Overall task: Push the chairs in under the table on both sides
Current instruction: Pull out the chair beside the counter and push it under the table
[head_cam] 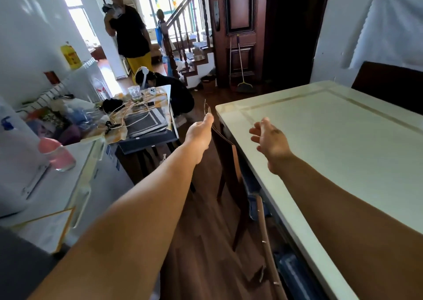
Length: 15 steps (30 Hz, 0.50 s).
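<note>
A cream-topped dining table fills the right half of the view. Along its left side stand two dark wooden chairs, both close against the table edge. My left hand grips the top of the far chair's backrest. The near chair's backrest rises at the bottom of the frame, its seat under the table. My right hand hovers over the table's left edge with fingers spread and nothing in it. Another dark chair stands at the table's far right side.
A cluttered small table and a white cabinet line the left, leaving a narrow strip of wooden floor. One person stands at the back left, another crouches behind the small table. A broom leans on the dark door.
</note>
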### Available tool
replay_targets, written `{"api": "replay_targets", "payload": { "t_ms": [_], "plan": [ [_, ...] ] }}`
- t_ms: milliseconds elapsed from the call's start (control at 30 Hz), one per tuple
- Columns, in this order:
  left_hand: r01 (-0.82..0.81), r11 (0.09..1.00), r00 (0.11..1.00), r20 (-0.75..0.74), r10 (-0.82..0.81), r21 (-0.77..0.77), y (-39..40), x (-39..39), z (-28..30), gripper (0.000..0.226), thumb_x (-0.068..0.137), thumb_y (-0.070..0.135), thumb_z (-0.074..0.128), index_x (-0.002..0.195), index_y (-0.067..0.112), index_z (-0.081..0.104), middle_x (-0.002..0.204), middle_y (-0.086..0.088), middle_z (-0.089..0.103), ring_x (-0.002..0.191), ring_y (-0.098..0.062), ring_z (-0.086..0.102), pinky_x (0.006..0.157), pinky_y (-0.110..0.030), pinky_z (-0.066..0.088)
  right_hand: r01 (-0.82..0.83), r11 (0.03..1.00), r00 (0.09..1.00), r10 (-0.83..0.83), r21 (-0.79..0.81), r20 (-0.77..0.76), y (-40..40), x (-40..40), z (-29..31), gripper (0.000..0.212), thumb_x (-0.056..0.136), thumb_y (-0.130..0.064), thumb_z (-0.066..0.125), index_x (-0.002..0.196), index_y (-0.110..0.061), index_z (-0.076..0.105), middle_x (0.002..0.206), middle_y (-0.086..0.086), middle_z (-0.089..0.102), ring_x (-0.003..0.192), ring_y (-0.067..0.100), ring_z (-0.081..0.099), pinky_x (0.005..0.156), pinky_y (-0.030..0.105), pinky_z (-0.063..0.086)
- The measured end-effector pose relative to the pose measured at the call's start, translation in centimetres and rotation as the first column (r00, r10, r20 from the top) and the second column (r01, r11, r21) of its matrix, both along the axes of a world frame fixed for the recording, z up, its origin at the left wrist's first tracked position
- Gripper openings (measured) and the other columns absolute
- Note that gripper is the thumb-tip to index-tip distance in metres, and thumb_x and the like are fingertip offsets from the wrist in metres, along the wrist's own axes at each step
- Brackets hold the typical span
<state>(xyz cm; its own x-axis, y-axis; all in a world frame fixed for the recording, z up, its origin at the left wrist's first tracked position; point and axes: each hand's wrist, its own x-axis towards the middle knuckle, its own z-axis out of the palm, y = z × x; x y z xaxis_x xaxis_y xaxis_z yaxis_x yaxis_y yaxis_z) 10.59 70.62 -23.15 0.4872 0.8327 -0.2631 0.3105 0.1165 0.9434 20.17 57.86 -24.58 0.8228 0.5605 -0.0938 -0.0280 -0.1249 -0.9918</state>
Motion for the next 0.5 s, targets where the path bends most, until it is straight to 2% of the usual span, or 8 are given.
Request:
{"api": "replay_targets", "payload": {
  "t_ms": [67, 133, 200, 233, 300, 333, 433, 500],
  "plan": [
    [0.015, 1.000, 1.000, -0.023, -0.016, -0.016, 2.6, 1.7, -1.1, 0.035, 0.089, 0.057, 0.039, 0.081, 0.023, 0.047, 0.071, 0.005, 0.042, 0.063, -0.012, 0.042, 0.072, -0.032, 0.040, 0.010, 0.999, 1.000, -0.011, -0.042, -0.010, 2.4, 0.7, -1.5, 0.036, 0.098, -0.038, 0.027, 0.097, -0.016, 0.056, 0.119, 0.007, 0.063, 0.107, 0.022, 0.058, 0.103, 0.044, 0.041],
    [0.005, 1.000, 0.999, -0.040, -0.006, -0.022, 5.2, 3.3, -2.4, 0.043, 0.089, 0.056, 0.039, 0.104, 0.018, 0.053, 0.074, 0.005, 0.044, 0.063, -0.012, 0.043, 0.075, -0.033, 0.043, 0.009, 0.995, 1.000, -0.010, -0.096, -0.007, 4.3, 1.5, -3.0, 0.036, 0.097, -0.035, 0.030, 0.103, -0.014, 0.058, 0.120, 0.009, 0.062, 0.110, 0.024, 0.057, 0.103, 0.044, 0.041],
    [-0.011, 1.000, 0.998, -0.066, 0.010, -0.024, 8.4, 5.1, -3.7, 0.060, 0.089, 0.056, 0.040, 0.131, 0.013, 0.045, 0.087, 0.001, 0.052, 0.070, -0.014, 0.049, 0.088, -0.036, 0.046, 0.015, 0.986, 0.999, -0.010, -0.166, 0.033, 6.6, 2.6, -4.5, 0.037, 0.096, -0.031, 0.035, 0.115, -0.010, 0.057, 0.124, 0.009, 0.061, 0.114, 0.026, 0.056, 0.100, 0.038, 0.042],
    [-0.009, 1.000, 0.996, -0.086, 0.007, -0.027, 9.9, 5.9, -4.1, 0.065, 0.089, 0.055, 0.041, 0.136, 0.011, 0.042, 0.097, -0.002, 0.055, 0.074, -0.015, 0.051, 0.092, -0.037, 0.047, 0.002, 0.978, 0.999, 0.009, -0.208, 0.053, 7.7, 3.3, -5.2, 0.037, 0.096, -0.029, 0.037, 0.123, -0.009, 0.054, 0.128, 0.009, 0.059, 0.118, 0.026, 0.054, 0.098, 0.034, 0.041],
    [0.003, 0.999, 0.993, -0.119, -0.008, -0.038, 12.5, 7.4, -5.0, 0.066, 0.088, 0.053, 0.043, 0.137, 0.010, 0.041, 0.111, -0.007, 0.056, 0.079, -0.018, 0.054, 0.092, -0.038, 0.048, -0.031, 0.967, 0.998, 0.041, -0.252, 0.037, 9.6, 4.2, -6.2, 0.044, 0.094, -0.024, 0.047, 0.136, -0.009, 0.043, 0.136, 0.010, 0.053, 0.125, 0.026, 0.050, 0.093, 0.028, 0.037],
    [0.014, 0.999, 0.990, -0.138, -0.020, -0.044, 13.5, 8.1, -5.4, 0.065, 0.088, 0.052, 0.045, 0.136, 0.009, 0.042, 0.110, -0.008, 0.058, 0.078, -0.019, 0.054, 0.088, -0.036, 0.050, -0.038, 0.965, 0.999, 0.041, -0.258, 0.009, 10.3, 4.5, -6.6, 0.051, 0.092, -0.023, 0.051, 0.139, -0.009, 0.039, 0.140, 0.011, 0.050, 0.126, 0.025, 0.048, 0.092, 0.027, 0.035],
    [0.062, 0.995, 0.977, -0.201, -0.077, -0.083, 17.0, 10.3, -7.2, 0.058, 0.089, 0.046, 0.049, 0.130, 0.007, 0.048, 0.077, -0.003, 0.053, 0.062, -0.016, 0.051, 0.072, -0.031, 0.049, -0.068, 0.954, 0.998, 0.060, -0.291, -0.036, 13.6, 5.2, -7.8, 0.066, 0.086, -0.024, 0.060, 0.144, -0.011, 0.030, 0.148, 0.012, 0.042, 0.128, 0.025, 0.047, 0.092, 0.028, 0.038],
    [0.083, 0.990, 0.971, -0.215, -0.107, -0.117, 18.3, 11.5, -8.2, 0.050, 0.089, 0.043, 0.051, 0.124, 0.007, 0.052, 0.075, -0.001, 0.053, 0.062, -0.016, 0.051, 0.078, -0.033, 0.053, -0.112, 0.929, 0.994, 0.110, -0.353, -0.024, 15.5, 5.5, -8.1, 0.070, 0.084, -0.023, 0.063, 0.145, -0.013, 0.029, 0.149, 0.011, 0.040, 0.118, 0.022, 0.052, 0.086, 0.028, 0.042]
  ]
}}
